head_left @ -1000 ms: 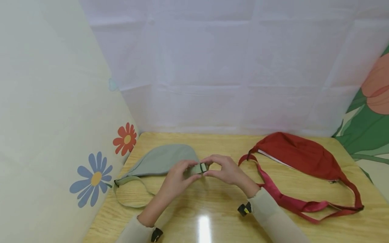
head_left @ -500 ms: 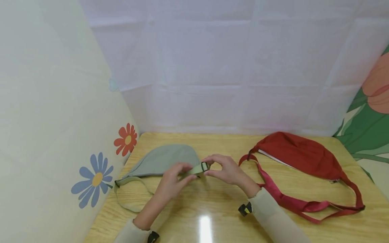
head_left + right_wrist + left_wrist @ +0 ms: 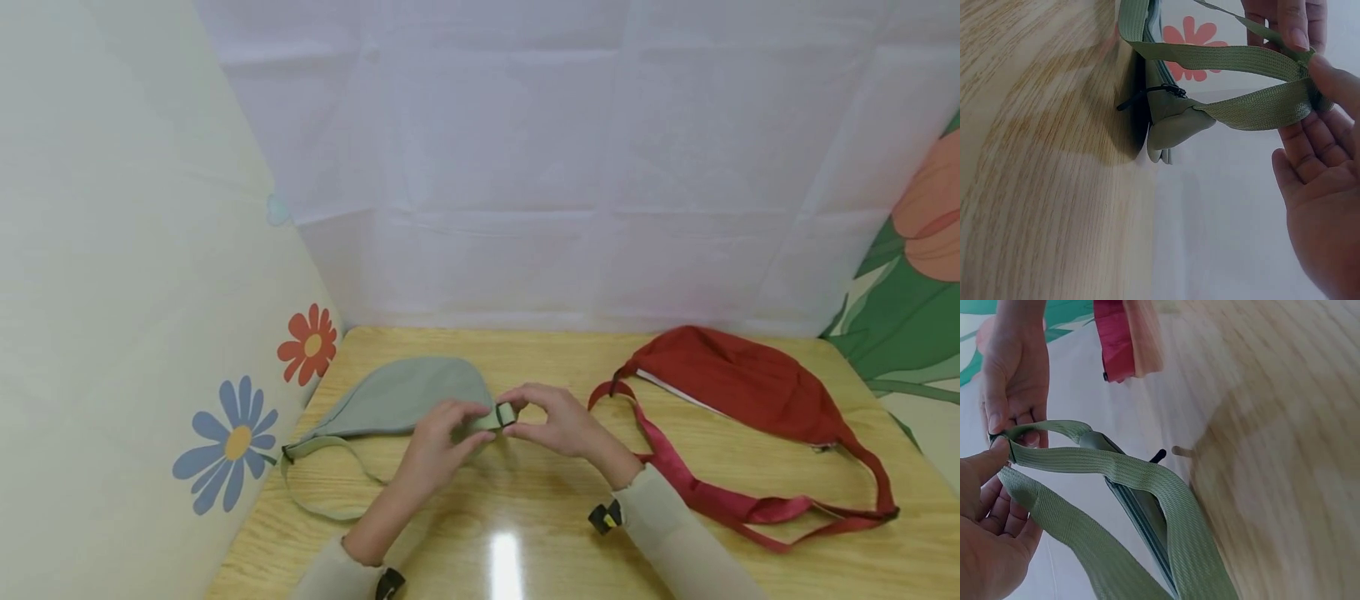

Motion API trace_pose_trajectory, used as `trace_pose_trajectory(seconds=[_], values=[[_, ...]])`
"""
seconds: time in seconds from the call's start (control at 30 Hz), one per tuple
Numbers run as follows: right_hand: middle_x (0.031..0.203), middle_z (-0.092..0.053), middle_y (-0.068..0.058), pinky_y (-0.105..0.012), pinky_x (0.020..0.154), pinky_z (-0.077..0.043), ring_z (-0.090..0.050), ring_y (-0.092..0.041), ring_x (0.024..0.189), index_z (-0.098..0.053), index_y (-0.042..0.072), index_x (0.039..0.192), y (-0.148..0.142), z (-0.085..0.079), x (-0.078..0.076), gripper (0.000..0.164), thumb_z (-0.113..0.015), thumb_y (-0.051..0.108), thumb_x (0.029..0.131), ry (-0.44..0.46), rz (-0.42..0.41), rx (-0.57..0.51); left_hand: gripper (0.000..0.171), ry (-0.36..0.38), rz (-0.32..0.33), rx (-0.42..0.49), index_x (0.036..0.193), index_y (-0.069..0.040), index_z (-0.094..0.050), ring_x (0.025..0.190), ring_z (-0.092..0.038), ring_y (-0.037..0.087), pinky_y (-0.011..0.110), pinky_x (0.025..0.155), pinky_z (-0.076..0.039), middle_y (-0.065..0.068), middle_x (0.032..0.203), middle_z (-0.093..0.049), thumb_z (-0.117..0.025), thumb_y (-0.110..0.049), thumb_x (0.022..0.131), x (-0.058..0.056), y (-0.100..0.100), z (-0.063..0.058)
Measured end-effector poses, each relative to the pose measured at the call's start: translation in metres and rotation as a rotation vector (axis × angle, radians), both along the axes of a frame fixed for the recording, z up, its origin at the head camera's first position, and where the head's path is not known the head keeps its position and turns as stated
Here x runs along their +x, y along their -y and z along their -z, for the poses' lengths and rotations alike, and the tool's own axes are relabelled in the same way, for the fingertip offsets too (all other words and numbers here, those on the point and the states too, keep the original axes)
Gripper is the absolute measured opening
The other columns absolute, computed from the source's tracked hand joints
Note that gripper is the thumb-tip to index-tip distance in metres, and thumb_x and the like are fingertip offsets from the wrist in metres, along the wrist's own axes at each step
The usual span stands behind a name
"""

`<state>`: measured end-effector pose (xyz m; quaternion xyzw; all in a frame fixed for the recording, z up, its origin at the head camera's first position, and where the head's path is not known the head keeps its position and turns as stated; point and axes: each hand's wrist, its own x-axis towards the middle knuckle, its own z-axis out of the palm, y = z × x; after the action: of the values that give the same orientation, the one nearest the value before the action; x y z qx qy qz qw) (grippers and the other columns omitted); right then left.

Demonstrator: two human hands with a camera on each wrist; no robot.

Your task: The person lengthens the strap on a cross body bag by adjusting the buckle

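Observation:
A grey-green waist bag (image 3: pixel 412 392) lies on the table at left, its green webbing strap (image 3: pixel 1147 472) running up to both hands. With thumb and fingers my left hand (image 3: pixel 438 442) pinches the strap just left of a dark strap slider (image 3: pixel 504 415). My right hand (image 3: pixel 557 421) pinches the strap at the slider from the other side, as the right wrist view also shows. The fingertips partly cover the slider. A black zipper pull (image 3: pixel 1147 95) sticks out from the bag's end. The rest of the strap loops (image 3: pixel 322 512) on the table at left.
A red waist bag (image 3: pixel 738 383) lies at right, its red strap (image 3: pixel 705 496) looped in front near my right forearm. A white cloth backdrop (image 3: pixel 487 167) hangs behind the wooden table (image 3: pixel 540 533); flower-printed cloths stand on both sides.
My left hand slid left along the strap, baring more webbing, then came back right, close to the slider. The right hand stayed nearly in place. Both bags stayed put.

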<state>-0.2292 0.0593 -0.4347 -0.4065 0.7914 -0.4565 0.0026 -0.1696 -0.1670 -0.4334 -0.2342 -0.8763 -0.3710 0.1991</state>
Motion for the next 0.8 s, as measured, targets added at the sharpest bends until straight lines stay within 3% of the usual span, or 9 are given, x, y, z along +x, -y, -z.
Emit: trace_pose_trajectory(seconds=[0.17,0.4,0.5,0.63,0.8], values=[[0.106,-0.072,0.003,-0.055,0.097,-0.050,-0.067,-0.012,0.100,-0.070,0.014,0.122,0.000,0.001,0.000,0.033,-0.078,0.018,0.090,-0.010,0.009,-0.016,0.035,-0.002,-0.014,0.000,0.112,-0.007,-0.072,0.100,-0.067,0.021,0.037,0.084,-0.057,0.005,0.108,-0.072,-0.084,-0.011,0.080,0.001,-0.003,0.000],[0.105,-0.072,0.006,-0.051,0.099,-0.050,-0.067,-0.011,0.101,-0.070,0.016,0.121,0.000,0.001,0.001,0.033,-0.079,0.019,0.089,-0.021,0.041,-0.006,0.038,0.137,-0.082,-0.010,0.119,-0.007,-0.069,0.110,-0.066,0.024,0.045,0.095,-0.053,0.006,0.116,-0.072,-0.083,-0.015,0.084,0.005,0.000,0.001],[0.104,-0.072,0.006,-0.052,0.100,-0.049,-0.067,-0.011,0.101,-0.070,0.016,0.121,0.000,0.000,0.002,0.033,-0.078,0.020,0.089,-0.008,0.045,-0.006,0.036,0.163,-0.109,-0.010,0.117,-0.008,-0.070,0.110,-0.067,0.024,0.045,0.096,-0.053,0.006,0.115,-0.072,-0.082,-0.017,0.085,0.008,0.003,0.002],[0.103,-0.072,0.006,-0.052,0.100,-0.048,-0.066,-0.011,0.100,-0.070,0.016,0.121,-0.001,-0.001,0.002,0.033,-0.079,0.020,0.089,0.014,0.051,-0.009,0.033,0.140,-0.107,0.005,0.116,-0.008,-0.070,0.108,-0.068,0.024,0.044,0.093,-0.054,0.006,0.112,-0.073,-0.081,-0.019,0.086,0.010,0.006,0.003],[0.102,-0.072,0.005,-0.055,0.099,-0.049,-0.066,-0.012,0.099,-0.070,0.015,0.122,-0.002,0.000,0.001,0.034,-0.079,0.020,0.089,0.020,0.052,-0.013,0.032,0.035,-0.082,0.015,0.116,-0.008,-0.072,0.097,-0.065,0.018,0.036,0.080,-0.055,0.004,0.106,-0.072,-0.081,-0.016,0.086,0.010,0.008,0.003]])
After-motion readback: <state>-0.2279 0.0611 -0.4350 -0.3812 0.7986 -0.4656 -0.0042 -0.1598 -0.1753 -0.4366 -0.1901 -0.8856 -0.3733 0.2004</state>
